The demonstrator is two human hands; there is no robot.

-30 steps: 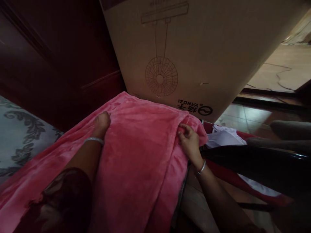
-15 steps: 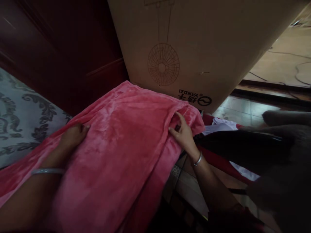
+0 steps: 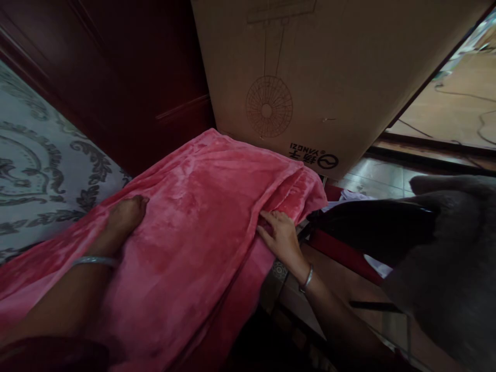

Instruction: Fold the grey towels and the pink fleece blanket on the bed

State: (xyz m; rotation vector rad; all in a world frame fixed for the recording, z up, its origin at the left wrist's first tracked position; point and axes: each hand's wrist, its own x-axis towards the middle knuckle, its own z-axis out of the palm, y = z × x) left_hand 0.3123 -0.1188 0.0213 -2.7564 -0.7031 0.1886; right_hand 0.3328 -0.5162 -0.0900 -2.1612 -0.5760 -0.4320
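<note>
A pink plush blanket (image 3: 194, 206) lies spread in front of me, with a fold running along its right side. My left hand (image 3: 129, 213) is closed on the blanket's left part, its fingers curled down into the cloth. At the folded edge on the right, my right hand (image 3: 282, 238) pinches the fabric between thumb and fingers. The tips of the right index finger and thumb touch the fold. What lies under the blanket is hidden.
A large cardboard box (image 3: 341, 67) with a fan drawing stands behind the blanket. Dark red wooden panelling (image 3: 155, 67) rises at the back left, beside patterned wallpaper (image 3: 34, 170). To the right are a black glossy curved object (image 3: 375, 222) and grey fabric (image 3: 453, 274).
My right hand has slid down along the folded edge toward me. My left hand keeps its place on the cloth, and the view has shifted slightly.
</note>
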